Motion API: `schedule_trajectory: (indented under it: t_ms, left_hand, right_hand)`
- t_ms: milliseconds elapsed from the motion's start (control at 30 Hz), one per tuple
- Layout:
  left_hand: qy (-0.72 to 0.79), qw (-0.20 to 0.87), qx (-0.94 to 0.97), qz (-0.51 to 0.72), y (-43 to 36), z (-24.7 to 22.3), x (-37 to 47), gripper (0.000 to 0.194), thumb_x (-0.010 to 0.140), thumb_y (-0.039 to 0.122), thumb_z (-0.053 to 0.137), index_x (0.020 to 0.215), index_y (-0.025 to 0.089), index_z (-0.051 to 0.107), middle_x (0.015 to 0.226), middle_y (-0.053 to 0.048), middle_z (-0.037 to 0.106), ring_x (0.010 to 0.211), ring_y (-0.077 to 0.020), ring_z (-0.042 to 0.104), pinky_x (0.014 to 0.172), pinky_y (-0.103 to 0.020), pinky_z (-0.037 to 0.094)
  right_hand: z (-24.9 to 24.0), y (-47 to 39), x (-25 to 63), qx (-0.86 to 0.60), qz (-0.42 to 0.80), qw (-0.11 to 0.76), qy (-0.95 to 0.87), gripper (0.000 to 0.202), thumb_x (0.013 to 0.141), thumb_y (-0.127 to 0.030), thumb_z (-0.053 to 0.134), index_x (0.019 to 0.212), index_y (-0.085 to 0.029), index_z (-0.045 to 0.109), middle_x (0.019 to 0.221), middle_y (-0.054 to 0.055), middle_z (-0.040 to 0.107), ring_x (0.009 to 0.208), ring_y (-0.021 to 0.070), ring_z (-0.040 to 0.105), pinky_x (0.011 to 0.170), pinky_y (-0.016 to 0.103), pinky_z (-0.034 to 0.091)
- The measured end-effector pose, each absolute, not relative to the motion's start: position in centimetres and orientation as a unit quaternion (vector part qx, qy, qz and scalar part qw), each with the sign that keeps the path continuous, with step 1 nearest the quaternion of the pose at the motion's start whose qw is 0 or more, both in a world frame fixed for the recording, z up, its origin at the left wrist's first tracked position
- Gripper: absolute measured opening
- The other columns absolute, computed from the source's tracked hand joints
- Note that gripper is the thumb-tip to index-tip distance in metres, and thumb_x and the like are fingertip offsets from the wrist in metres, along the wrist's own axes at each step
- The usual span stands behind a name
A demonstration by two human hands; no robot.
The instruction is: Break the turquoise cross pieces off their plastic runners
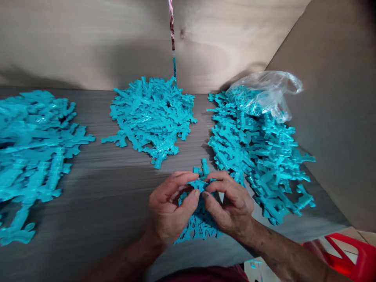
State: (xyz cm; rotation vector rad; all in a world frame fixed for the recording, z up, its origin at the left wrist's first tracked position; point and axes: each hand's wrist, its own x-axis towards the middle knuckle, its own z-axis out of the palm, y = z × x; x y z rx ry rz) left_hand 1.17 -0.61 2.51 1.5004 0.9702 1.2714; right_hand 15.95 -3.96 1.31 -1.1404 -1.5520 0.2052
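Observation:
My left hand (178, 207) and my right hand (230, 203) meet near the table's front, fingertips pinching a small turquoise plastic piece (197, 184) from both sides. The piece is partly covered by my fingers, so its full shape is hidden. Just beyond my fingertips another turquoise piece (204, 166) with a narrow knobbed end lies on the table. Below my hands spreads a heap of small turquoise scraps (199, 225). To the right of my right hand is a large pile of flat, knobbed turquoise pieces (249, 152).
A second turquoise pile (152, 113) sits at the back middle, a third (35, 149) at the left. A clear plastic bag (272, 94) lies over the right pile. Wooden panels (88, 39) close off the back and right. Something red (343, 254) stands below the table's right edge.

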Motion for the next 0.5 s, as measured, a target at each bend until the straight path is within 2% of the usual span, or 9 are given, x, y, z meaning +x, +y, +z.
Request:
schedule_trajectory:
  t_ms: [133,267,400,500]
  left_hand:
    - [0.366,0.465,0.623,0.512,-0.7,2.4,1.1,0.04,0.073,-0.002,0.068,0.1,0.027,0.073,0.101,0.001,0.069,0.087,-0.0109,0.069,0.075,-0.016,0.057]
    - [0.352,0.469,0.635,0.503,-0.6,2.3,0.9,0.048,0.075,-0.003,0.067,0.109,0.03,0.07,0.102,0.0,0.068,0.088,-0.0118,0.068,0.08,-0.02,0.057]
    - [0.327,0.472,0.658,0.486,-0.3,2.4,0.5,0.045,0.075,-0.002,0.067,0.107,0.029,0.072,0.104,-0.002,0.067,0.09,-0.013,0.067,0.079,-0.021,0.056]
    - [0.334,0.507,0.63,0.484,-0.1,2.6,0.5,0.039,0.076,-0.001,0.067,0.102,0.028,0.072,0.102,-0.001,0.067,0.088,-0.0114,0.068,0.076,-0.018,0.056]
  right_hand:
    - [0.4,-4.3,15.8,-0.495,0.114,0.609,-0.609,0.026,0.078,-0.013,0.068,0.1,-0.023,0.058,0.084,0.002,0.067,0.082,0.0196,0.07,0.077,0.037,0.059]
    - [0.6,-4.9,16.0,-0.535,0.066,0.564,-0.625,0.044,0.081,-0.016,0.067,0.123,-0.02,0.054,0.094,0.006,0.071,0.081,0.0188,0.071,0.075,0.033,0.061]
    - [1.8,-5.0,16.4,-0.519,-0.014,0.522,-0.677,0.038,0.083,-0.014,0.067,0.12,-0.018,0.058,0.092,0.005,0.075,0.081,0.0173,0.073,0.078,0.028,0.061]
    - [2.2,-4.7,16.6,-0.5,-0.019,0.519,-0.693,0.032,0.085,-0.015,0.066,0.116,-0.018,0.06,0.091,0.004,0.076,0.081,0.0173,0.073,0.075,0.027,0.061]
